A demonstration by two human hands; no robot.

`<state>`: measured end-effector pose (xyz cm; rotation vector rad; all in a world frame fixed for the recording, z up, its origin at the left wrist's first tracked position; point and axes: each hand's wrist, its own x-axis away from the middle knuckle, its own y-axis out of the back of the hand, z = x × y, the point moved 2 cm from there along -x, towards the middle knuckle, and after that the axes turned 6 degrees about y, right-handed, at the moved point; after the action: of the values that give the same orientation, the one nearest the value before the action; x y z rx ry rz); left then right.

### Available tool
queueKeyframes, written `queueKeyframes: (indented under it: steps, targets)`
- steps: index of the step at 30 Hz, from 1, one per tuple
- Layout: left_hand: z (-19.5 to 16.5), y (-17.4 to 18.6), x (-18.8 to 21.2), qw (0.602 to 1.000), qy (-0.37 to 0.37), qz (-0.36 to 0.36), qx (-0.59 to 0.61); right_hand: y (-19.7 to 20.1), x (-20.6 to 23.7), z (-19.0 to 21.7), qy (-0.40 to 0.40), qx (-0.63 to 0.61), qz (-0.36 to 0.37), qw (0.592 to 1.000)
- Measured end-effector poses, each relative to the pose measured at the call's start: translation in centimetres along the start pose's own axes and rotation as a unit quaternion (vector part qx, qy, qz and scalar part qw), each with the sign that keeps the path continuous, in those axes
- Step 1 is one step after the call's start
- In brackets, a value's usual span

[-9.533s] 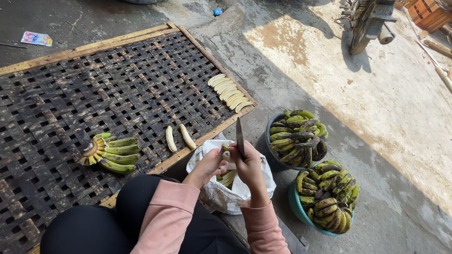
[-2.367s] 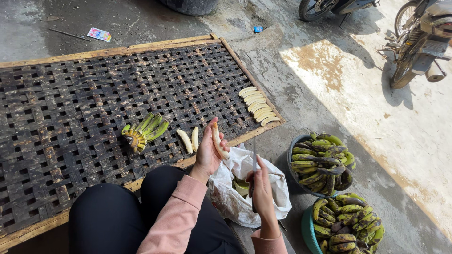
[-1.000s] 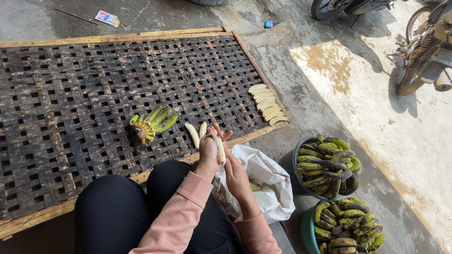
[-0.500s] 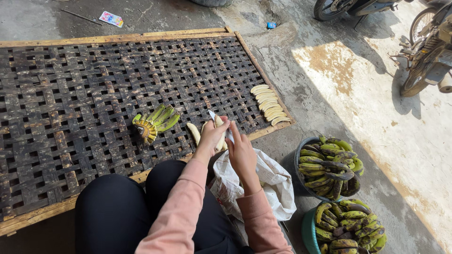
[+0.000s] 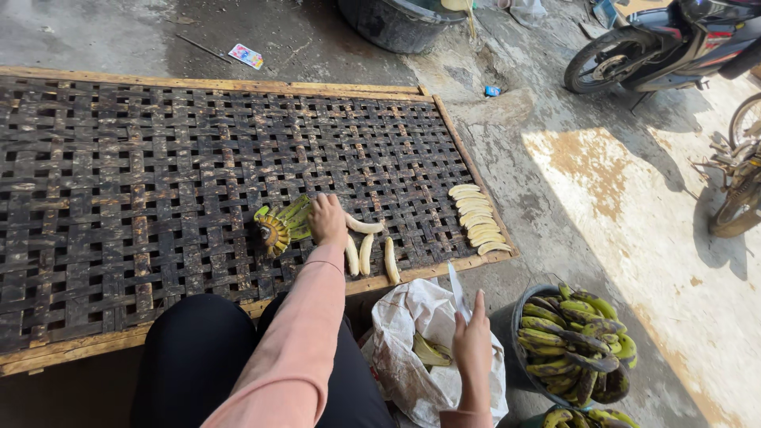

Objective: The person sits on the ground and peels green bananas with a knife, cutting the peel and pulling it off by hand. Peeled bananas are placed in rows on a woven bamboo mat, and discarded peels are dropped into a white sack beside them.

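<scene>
Bananas (image 5: 284, 224) under left hand (image 5: 326, 220); right hand (image 5: 473, 342) holds knife (image 5: 457, 289).

A dark brown checkered weave is shown by the mat (image 5: 158, 182). Peeled bananas (image 5: 369, 252) are seen pale cream; the bunch (image 5: 281, 224) green-yellow; the sleeve (image 5: 301, 341) pink; the bag (image 5: 412, 317) white.

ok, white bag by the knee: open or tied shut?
Open. The white bag's mouth gapes upward, with banana peels visible inside, beside the right hand holding a knife.

The left hand (image 5: 326, 220) covers part of the green banana bunch (image 5: 279, 226); the lower bucket (image 5: 583, 418) runs off-frame.
</scene>
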<state>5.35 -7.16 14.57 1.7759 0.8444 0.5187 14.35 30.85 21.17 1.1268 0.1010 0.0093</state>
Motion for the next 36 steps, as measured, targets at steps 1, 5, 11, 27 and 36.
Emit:
queueKeyframes:
  steps: [1,5,11,27,36]
  targets:
    - [1.4,-0.4,-0.1,0.999,0.046,-0.022,-0.004,-0.2,0.7,-1.3,0.008,-0.016,-0.008,1.0]
    - [4.8,-0.7,0.4,0.99,0.106,-0.092,-0.013,-1.2,2.2,-4.7,-0.009,-0.047,-0.02,0.999]
    - [5.2,1.6,2.2,0.992,0.08,-0.097,0.026,-0.9,2.7,-4.6,-0.051,-0.083,-0.019,0.995]
    - [2.1,6.9,1.5,0.81,0.028,0.062,0.582,0.6,3.0,2.0,-0.018,-0.292,0.018,0.956]
    - [-4.0,14.9,19.1,0.798,-0.507,-0.166,0.279,6.3,5.0,8.4,0.127,-0.508,0.053,0.85]
